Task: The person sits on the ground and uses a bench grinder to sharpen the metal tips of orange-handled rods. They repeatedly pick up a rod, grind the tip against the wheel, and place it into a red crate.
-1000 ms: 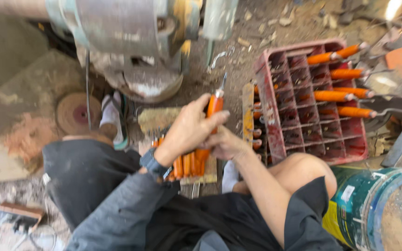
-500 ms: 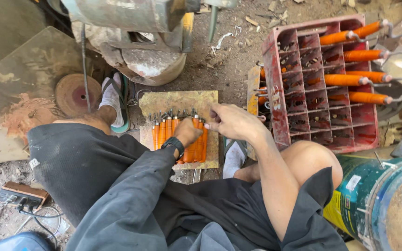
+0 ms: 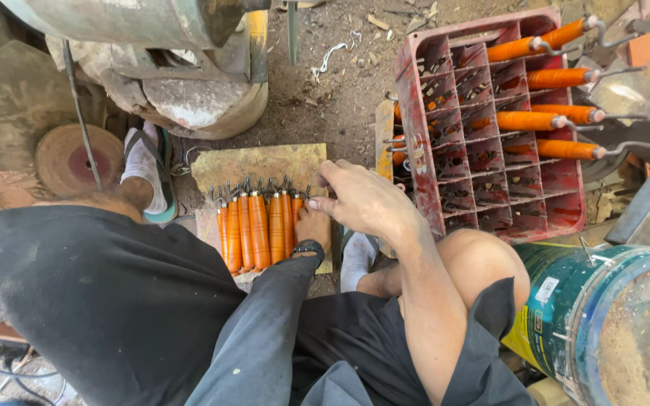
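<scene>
Several orange-handled tools (image 3: 257,225) with metal hook ends lie side by side in a row on a worn wooden board (image 3: 265,162) on the ground between my legs. My left hand (image 3: 314,227), in a dark sleeve with a wrist watch, presses against the right side of the row; its fingers are partly hidden. My right hand (image 3: 366,201) reaches over it, fingers curled onto the metal end of the rightmost tool. A red plastic crate (image 3: 483,173) stands to the right, with more orange-handled tools (image 3: 543,120) lying across its top.
A big rusty metal machine (image 3: 182,68) stands ahead on the dirt floor. A round grinding disc (image 3: 77,158) lies at the left. A green paint drum (image 3: 611,316) stands by my right knee. My sandalled foot (image 3: 144,169) rests beside the board.
A second ago my hands held the bundle of orange tools raised. They have come down onto the board, and the tools now lie spread in a flat row.
</scene>
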